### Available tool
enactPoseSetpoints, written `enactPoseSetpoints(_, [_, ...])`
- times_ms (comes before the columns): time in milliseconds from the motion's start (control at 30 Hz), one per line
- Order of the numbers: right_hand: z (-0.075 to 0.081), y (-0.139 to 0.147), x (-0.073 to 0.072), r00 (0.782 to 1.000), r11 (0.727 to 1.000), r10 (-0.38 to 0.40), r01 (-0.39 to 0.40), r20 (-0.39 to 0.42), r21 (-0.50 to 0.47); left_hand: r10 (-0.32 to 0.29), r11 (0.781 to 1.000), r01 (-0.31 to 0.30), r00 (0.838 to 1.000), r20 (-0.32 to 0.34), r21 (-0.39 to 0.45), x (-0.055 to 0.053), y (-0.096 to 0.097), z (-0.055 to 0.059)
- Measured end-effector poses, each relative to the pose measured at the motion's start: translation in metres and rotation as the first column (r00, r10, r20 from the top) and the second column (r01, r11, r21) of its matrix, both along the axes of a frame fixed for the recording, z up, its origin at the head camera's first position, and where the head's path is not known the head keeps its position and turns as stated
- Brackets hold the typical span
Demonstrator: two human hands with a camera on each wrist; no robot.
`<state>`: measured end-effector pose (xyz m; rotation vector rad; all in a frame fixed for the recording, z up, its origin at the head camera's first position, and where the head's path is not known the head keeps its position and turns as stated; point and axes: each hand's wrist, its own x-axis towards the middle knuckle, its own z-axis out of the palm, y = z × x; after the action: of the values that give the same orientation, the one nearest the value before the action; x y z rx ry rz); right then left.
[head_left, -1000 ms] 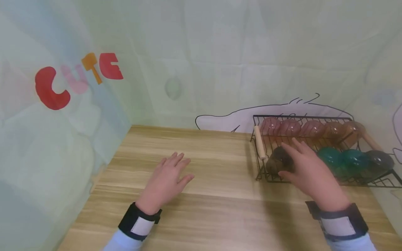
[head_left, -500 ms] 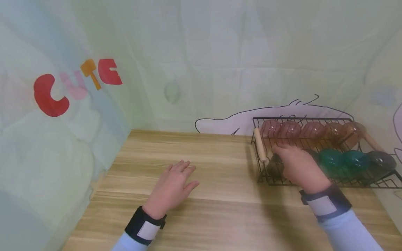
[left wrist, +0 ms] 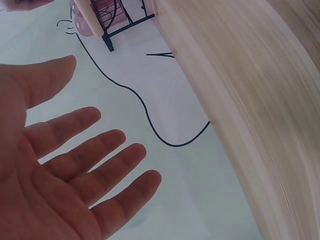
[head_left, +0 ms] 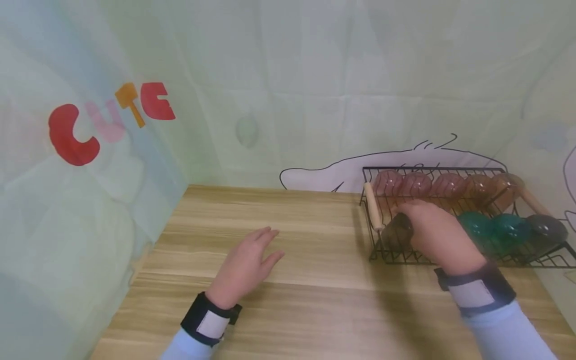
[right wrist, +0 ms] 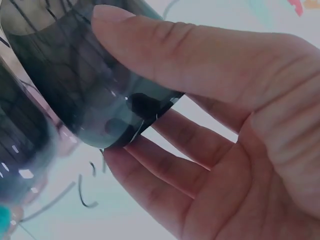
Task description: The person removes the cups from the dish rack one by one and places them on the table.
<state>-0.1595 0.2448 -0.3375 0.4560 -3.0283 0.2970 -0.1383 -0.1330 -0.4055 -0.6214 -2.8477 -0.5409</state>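
Observation:
My right hand [head_left: 438, 232] is at the left end of a black wire rack [head_left: 371, 249], gripping a dark grey see-through glass [head_left: 398, 233]. Seen from the right wrist, the thumb [right wrist: 150, 45] lies along one side of this smoky glass [right wrist: 75, 75], and the fingertips touch it from the other side near its rounded end. A second dark glass [right wrist: 22, 145] stands close beside it. My left hand [head_left: 243, 265] hovers over the wooden table with nothing in it; the left wrist view shows that hand's [left wrist: 55, 170] spread fingers and bare palm.
Pink and amber glasses [head_left: 450, 185] fill the rack's back row. Along the front stand green glasses [head_left: 474, 227] and another dark glass [head_left: 544, 230] at the right. A wooden handle [head_left: 373, 206] forms the rack's left end. Patterned cloth [head_left: 310, 100] hangs behind the table [head_left: 292, 310].
My right hand has come down from above the rack and its fingers have closed on the dark glass, which now shows left of the hand. My left hand has shifted slightly right.

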Motion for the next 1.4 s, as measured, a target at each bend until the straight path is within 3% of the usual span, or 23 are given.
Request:
enactPoseSetpoints(200, [0.025, 0.003, 0.011, 0.997, 0.999, -0.031, 0.029, -0.077, -0.026, 0.024, 1.0, -0.024, 1.0, -0.007, 0.003, -0.001, -0.001, 0.001])
enactPoseSetpoints(367, [0.037, 0.0, 0.018, 0.988, 0.996, -0.044, 0.031, -0.15, -0.089, 0.089, 0.993, -0.089, 0.996, 0.011, 0.072, -0.001, -0.001, 0.001])
enactPoseSetpoints(500, [0.034, -0.008, 0.017, 0.971, 0.983, -0.032, -0.011, -0.237, -0.181, 0.133, 0.977, -0.134, 0.991, 0.012, 0.167, -0.002, -0.002, 0.002])
enactPoseSetpoints(633, [0.021, -0.022, 0.015, 0.956, 0.971, -0.06, -0.011, -0.286, -0.24, 0.16, 0.944, -0.167, 0.986, 0.046, 0.284, -0.005, 0.001, 0.004])
enactPoseSetpoints(767, [0.002, -0.038, 0.013, 0.943, 0.948, -0.084, -0.024, -0.322, -0.317, 0.153, 0.888, -0.201, 0.977, 0.148, 0.413, -0.008, 0.008, 0.01])
enactPoseSetpoints(967, [-0.028, -0.066, 0.01, 0.92, 0.876, -0.105, -0.095, -0.378, -0.472, 0.086, 0.763, -0.265, 0.945, 0.315, 0.59, -0.014, 0.018, 0.017])
enactPoseSetpoints(1067, [-0.041, -0.081, 0.01, 0.911, 0.834, -0.129, -0.115, -0.393, -0.54, 0.046, 0.703, -0.301, 0.923, 0.382, 0.644, -0.017, 0.021, 0.018])
enactPoseSetpoints(1233, [-0.053, -0.098, 0.01, 0.914, 0.771, -0.17, -0.109, -0.369, -0.627, -0.015, 0.635, -0.365, 0.875, 0.483, 0.681, -0.021, 0.027, 0.022])
enactPoseSetpoints(1400, [-0.061, -0.109, 0.01, 0.911, 0.757, -0.172, -0.121, -0.375, -0.642, -0.151, 0.561, -0.384, 0.824, 0.547, 0.733, -0.02, 0.038, 0.031])
